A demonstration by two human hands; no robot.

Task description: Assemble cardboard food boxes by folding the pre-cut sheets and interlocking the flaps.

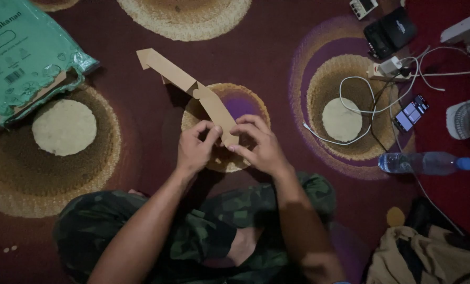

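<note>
Fingers of the left hand pinch the near end of a flat brown die-cut cardboard blank; thumb and forefinger closed on its edge. Right hand fingers also clamped on that same end, from the other side, thumb under, tips on top. Both grips meet just beside each other at the bottom corner of the blank. The rest of the blank sticks up and away from the fingers, slanting toward the far left, free in the air, tabbed end unsupported.

Risks, my read: long free end could sag or twist since only one end is held, so a crease may go crooked. Thin card pinched hard at one corner could tear or crumple there. Dim light, score lines hard to see, a fold off the line is likely.

Beyond the fingers to the far left: green plastic-wrapped pack of flat cardboard sheets on the dark red patterned carpet. Well right of the fingers: clear plastic water bottle with blue cap, white cables, phone with lit screen; well apart, no snag.
</note>
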